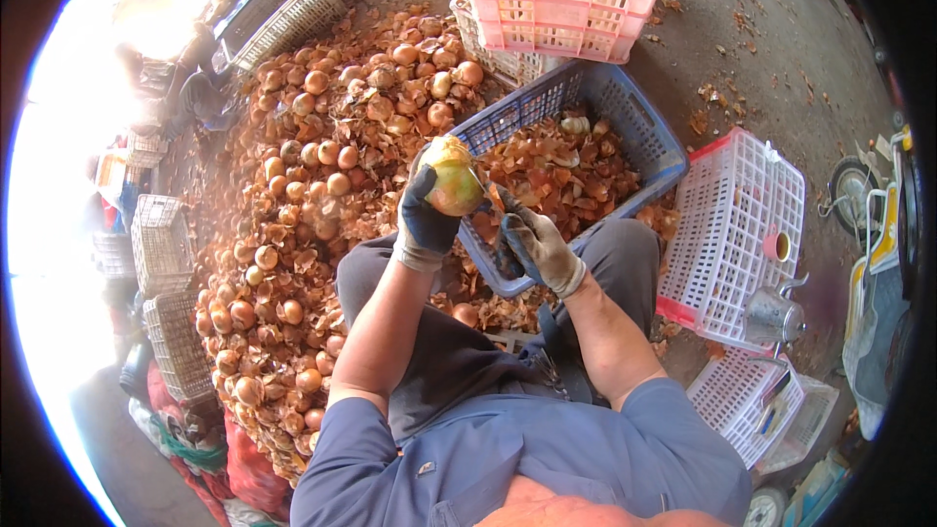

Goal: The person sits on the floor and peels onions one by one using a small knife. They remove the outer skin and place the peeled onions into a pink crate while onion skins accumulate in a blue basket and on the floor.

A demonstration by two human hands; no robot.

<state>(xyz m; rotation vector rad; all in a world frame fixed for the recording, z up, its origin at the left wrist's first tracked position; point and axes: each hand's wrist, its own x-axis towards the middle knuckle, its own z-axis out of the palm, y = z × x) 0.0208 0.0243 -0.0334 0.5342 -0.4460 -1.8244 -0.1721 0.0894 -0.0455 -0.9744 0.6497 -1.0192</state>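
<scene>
My left hand (428, 216), in a dark-palmed work glove, holds a partly peeled onion (454, 179) above the near-left part of a blue plastic crate (501, 274). The onion's bared side is pale green, with dry yellowish skin at its top. Close against its right side is my right hand (538, 241), gloved the same way. Its fingers are curled round a small knife (479, 174), of which only a thin bit of blade shows; the handle is hidden. Loose brown onion skins (549, 176) fill the lower part of the crate.
A large heap of unpeeled onions (307, 161) lies on the left. A pink crate (556, 7) of peeled onions stands on another crate beyond. On the right, an upturned white crate (721, 234) bears a cup (777, 246) and a metal kettle (772, 315). Another person (198, 91) sits far left.
</scene>
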